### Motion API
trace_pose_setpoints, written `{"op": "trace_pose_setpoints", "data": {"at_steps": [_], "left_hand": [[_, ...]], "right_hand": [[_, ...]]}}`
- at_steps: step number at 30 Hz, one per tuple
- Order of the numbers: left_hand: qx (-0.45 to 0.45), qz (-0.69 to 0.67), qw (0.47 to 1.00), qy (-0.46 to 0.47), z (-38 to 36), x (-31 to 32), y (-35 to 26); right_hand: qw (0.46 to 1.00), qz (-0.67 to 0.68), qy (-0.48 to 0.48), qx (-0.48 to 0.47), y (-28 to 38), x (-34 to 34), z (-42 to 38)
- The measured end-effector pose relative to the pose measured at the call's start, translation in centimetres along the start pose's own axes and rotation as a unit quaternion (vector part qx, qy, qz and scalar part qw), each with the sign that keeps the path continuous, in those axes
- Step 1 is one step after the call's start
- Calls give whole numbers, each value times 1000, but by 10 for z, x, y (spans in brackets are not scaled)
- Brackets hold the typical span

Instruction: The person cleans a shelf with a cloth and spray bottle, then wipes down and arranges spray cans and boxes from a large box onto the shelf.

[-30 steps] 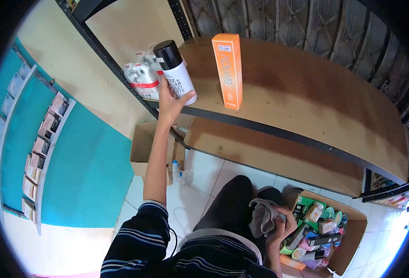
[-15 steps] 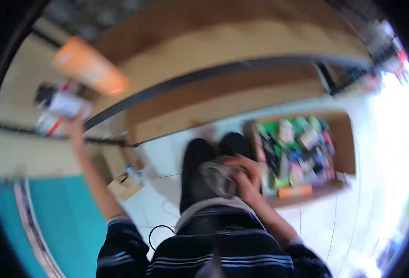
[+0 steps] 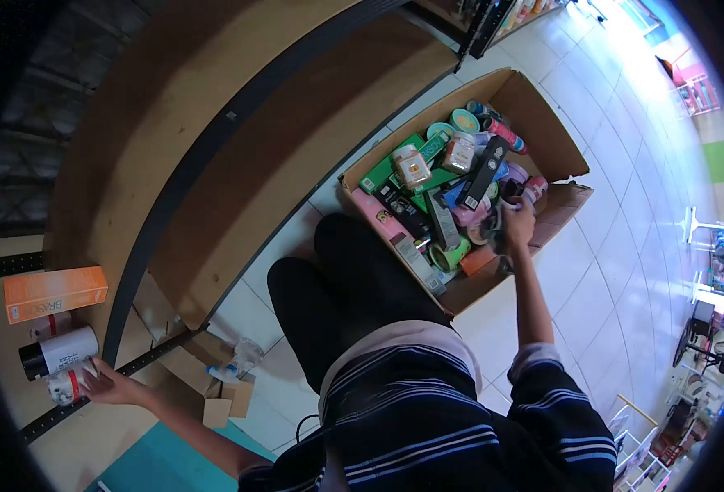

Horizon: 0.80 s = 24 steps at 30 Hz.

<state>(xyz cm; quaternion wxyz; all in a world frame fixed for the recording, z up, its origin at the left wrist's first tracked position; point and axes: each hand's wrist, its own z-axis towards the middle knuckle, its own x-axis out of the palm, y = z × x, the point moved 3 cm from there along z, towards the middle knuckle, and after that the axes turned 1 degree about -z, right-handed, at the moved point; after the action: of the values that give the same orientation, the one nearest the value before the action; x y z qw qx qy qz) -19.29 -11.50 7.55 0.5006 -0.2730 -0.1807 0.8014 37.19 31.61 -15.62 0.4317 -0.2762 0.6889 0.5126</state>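
My left hand (image 3: 114,384) reaches to the shelf at the left, its fingers around the side of a small white container with a red band (image 3: 68,387). Close by on the shelf lies a white bottle with a black cap (image 3: 59,353), and behind it an orange box (image 3: 54,293). My right hand (image 3: 516,223) is over the near right side of a cardboard box (image 3: 563,135), closed on a dark grey cloth (image 3: 493,234) that partly hides what is under it. In the box are white-capped jars (image 3: 412,166), a black carton (image 3: 483,174) and a green tape roll (image 3: 449,252).
An empty brown shelf board (image 3: 296,123) with a dark metal edge (image 3: 173,156) runs along my front. A small open carton (image 3: 229,399) and a clear plastic bottle (image 3: 245,356) are on the white tiled floor (image 3: 608,246). Racks of goods (image 3: 710,328) stand far right.
My view has turned, bringing the box nearer the middle. My right hand has moved with the cloth from in front of my body to over the box. My left hand remains at the container.
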Motion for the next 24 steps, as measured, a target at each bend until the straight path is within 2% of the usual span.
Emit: {"op": "trace_pose_setpoints", "data": {"at_steps": [1,3,5,6,8,9,10,11,12,13,14,15,16,17,18,19,21,23,24], "left_hand": [[-1,12,1000,-25,-17,-3,-7],[-9,27,998,-50,-52,-4,-28],[-7,43,998,-33,-78,4,-49],[2,58,998,-19,-89,8,-54],[16,91,996,-3,-111,17,-59],[-1,65,998,13,-124,21,-60],[-14,41,999,25,-135,26,-64],[-18,45,997,56,-141,33,-75],[-17,54,995,81,-147,40,-86],[-34,-17,993,108,-153,48,-90],[-43,-32,992,113,-165,52,-82],[-54,-18,989,136,-173,56,-82],[-61,-22,986,156,-174,62,-89],[-75,-30,981,179,-176,68,-97],[-72,-45,978,192,-179,72,-103],[-69,-64,974,208,-179,75,-108],[-68,-81,974,200,-177,76,-122],[-64,-104,973,198,-178,75,-127],[-61,-113,968,214,-182,73,-129]], "right_hand": [[997,-52,8,54,-12,3,14],[990,-131,30,36,-31,22,45],[986,-152,12,-66,-29,33,63],[986,-150,18,-77,-24,38,68],[962,-261,75,-24,-17,48,79],[959,-260,110,-13,-19,50,84],[955,-286,72,-10,-27,53,90],[953,-289,89,4,-26,46,86],[941,-300,155,-11,-22,41,84],[936,-303,181,-9,-7,32,70],[948,-255,184,-44,-4,27,62],[940,-256,225,-18,20,16,48],[958,-223,169,-70,30,13,40],[954,-243,158,-79,36,7,32],[954,-173,14,-245,-51,58,90],[964,-135,49,-223,-64,68,99],[943,-155,29,-292,-89,81,113],[934,-115,-63,-331,-96,73,104],[971,5,6,-237,-64,49,76]]}}
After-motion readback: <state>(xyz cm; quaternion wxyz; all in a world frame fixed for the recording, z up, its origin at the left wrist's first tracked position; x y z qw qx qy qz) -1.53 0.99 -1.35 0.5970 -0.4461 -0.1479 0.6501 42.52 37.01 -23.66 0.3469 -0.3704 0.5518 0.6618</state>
